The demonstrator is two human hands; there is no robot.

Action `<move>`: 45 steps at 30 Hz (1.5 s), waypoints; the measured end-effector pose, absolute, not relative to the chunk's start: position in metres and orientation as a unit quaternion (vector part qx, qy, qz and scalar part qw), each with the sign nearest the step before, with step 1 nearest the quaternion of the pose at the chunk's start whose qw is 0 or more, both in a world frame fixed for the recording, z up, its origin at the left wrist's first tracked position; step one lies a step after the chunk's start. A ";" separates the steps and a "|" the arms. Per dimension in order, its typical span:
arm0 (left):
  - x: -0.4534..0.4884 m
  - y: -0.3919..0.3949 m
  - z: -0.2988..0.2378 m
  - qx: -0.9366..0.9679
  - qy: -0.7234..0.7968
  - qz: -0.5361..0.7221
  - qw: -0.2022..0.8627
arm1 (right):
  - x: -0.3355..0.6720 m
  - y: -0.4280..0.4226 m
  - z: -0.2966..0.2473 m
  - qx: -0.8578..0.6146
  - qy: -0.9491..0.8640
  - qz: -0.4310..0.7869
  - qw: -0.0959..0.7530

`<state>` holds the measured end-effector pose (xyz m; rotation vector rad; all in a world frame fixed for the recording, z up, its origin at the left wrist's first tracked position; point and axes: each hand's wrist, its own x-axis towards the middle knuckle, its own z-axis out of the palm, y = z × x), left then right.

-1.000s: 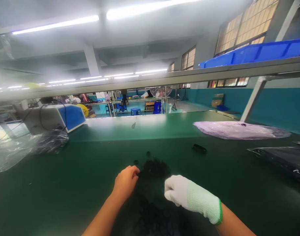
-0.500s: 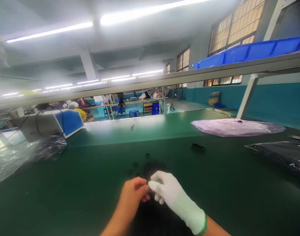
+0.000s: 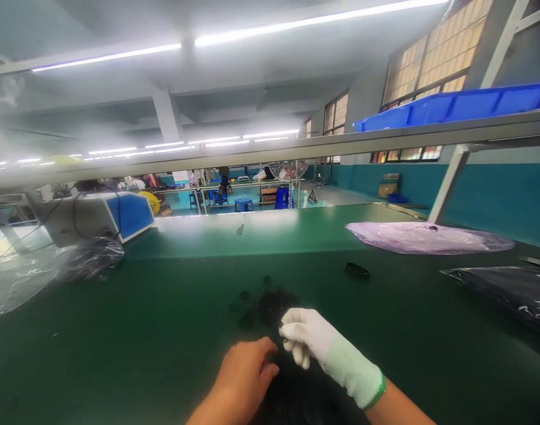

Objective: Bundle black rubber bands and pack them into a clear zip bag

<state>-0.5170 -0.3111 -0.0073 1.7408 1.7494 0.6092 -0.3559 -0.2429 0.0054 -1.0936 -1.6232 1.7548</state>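
Observation:
My bare left hand (image 3: 249, 372) is low over the green tabletop, thumb and forefinger apart, with nothing visible between them. To its right, my right hand (image 3: 308, 336) wears a white knitted glove with a green cuff edge. Its thumb and forefinger are pinched together, and a small dark bit shows at their tips, too small to name. Just beyond the hands lies a heap of small black pieces (image 3: 272, 304). A few black rings (image 3: 244, 294) lie loose to the left of the heap. Under my wrists is another dark mass (image 3: 303, 395), blurred and partly covered.
A black oval band (image 3: 357, 271) lies right of the heap. Farther right are a pinkish plastic bag (image 3: 429, 238) and a black plastic package (image 3: 509, 289). Clear plastic (image 3: 93, 260) and a blue-sided box (image 3: 130, 215) stand left. A shelf bar (image 3: 252, 156) crosses overhead, carrying a blue bin (image 3: 456, 106).
My hands have moved apart from their fingertip contact. The left has dropped lower and loosened its pinch; the right has shifted slightly right, still pinched. The camera view has tilted up a little.

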 end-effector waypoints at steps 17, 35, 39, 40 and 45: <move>-0.536 -0.298 0.013 0.589 0.667 0.404 0.212 | -0.349 -0.227 0.006 -0.531 -0.642 0.490 0.256; -0.570 -0.249 -0.028 0.551 0.795 0.206 0.149 | -0.350 -0.253 0.028 -0.550 -0.817 0.172 0.021; -0.569 -0.258 -0.020 0.552 0.751 0.262 0.249 | -0.355 -0.255 0.026 -0.525 -0.798 0.254 0.150; -0.566 -0.262 -0.018 0.547 0.728 0.290 0.296 | -0.357 -0.256 0.024 -0.506 -0.788 0.294 0.190; -0.533 -0.282 -0.013 0.477 0.592 0.434 0.483 | -0.373 -0.262 0.017 -0.441 -0.683 0.506 0.289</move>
